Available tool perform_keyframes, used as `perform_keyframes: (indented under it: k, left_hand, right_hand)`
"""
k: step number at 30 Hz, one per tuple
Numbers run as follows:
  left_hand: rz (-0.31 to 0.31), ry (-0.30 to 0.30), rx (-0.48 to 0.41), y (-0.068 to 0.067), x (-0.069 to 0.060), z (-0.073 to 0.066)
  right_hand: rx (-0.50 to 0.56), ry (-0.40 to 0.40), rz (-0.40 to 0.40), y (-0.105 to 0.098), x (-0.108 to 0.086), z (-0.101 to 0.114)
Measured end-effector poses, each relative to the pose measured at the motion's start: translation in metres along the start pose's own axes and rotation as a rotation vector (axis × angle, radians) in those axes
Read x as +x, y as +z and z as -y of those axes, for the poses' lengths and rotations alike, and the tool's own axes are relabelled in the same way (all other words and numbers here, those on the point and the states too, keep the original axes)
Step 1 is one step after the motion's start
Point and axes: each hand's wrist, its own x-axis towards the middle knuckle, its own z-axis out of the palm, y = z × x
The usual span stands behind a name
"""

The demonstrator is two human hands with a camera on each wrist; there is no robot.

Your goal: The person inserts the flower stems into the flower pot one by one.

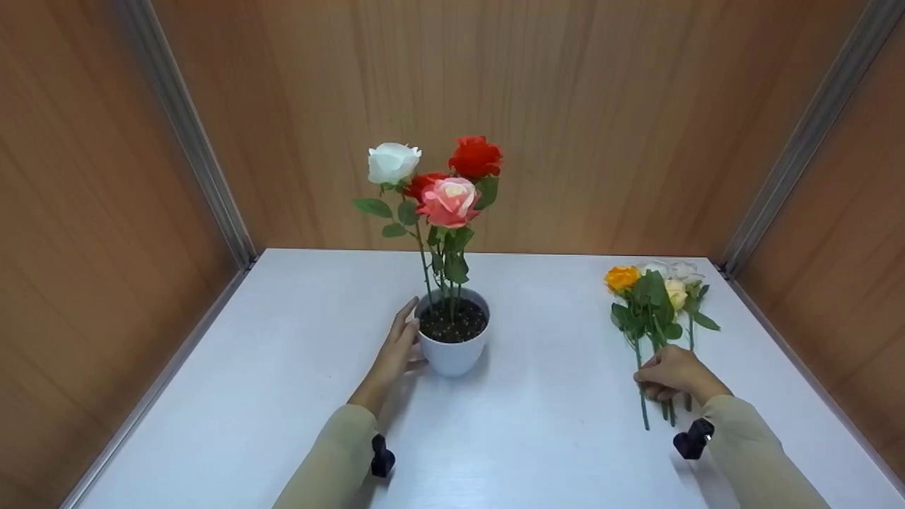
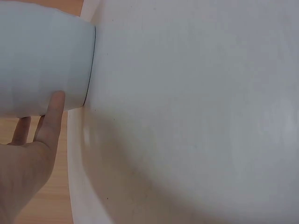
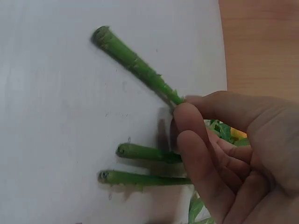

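A white flower pot [image 1: 454, 358] with dark soil stands on the table, holding a white rose [image 1: 393, 163], a pink rose [image 1: 450, 202] and red roses [image 1: 476, 157]. My left hand [image 1: 394, 348] rests against the pot's left side with fingers spread; in the left wrist view a fingertip touches the pot [image 2: 46, 60] near its base. On the right, my right hand [image 1: 677, 373] pinches a green rose stem [image 3: 135, 64] between thumb and fingers. That stem appears to lead up to the orange rose [image 1: 622, 278], though leaves hide part of it.
Beside the orange rose lie a pale yellow rose [image 1: 676, 293] and whitish roses [image 1: 684, 271], their other stems [image 3: 145, 178] under or next to my right hand. Wood-grain panels [image 1: 551, 127] enclose the white table [image 1: 551, 424] at the back and sides.
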Motion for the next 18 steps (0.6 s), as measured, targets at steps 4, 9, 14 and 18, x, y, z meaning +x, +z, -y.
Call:
perform_keyframes:
  k: [4, 9, 14, 18]
  left_hand:
    - [0.005, 0.008, -0.011, -0.001, -0.001, 0.000]
    - [0.008, 0.014, -0.017, 0.000, 0.000, 0.001]
    - [0.001, 0.007, -0.017, 0.000, -0.001, 0.000]
    - [0.000, 0.006, -0.029, 0.000, -0.001, 0.000]
  right_hand:
    - [0.020, -0.014, 0.012, 0.004, -0.001, 0.004]
    - [0.046, -0.046, 0.054, 0.008, -0.001, 0.006]
    - [0.108, -0.070, 0.088, 0.011, 0.002, 0.012]
    - [0.176, -0.108, 0.123, 0.013, 0.004, 0.019]
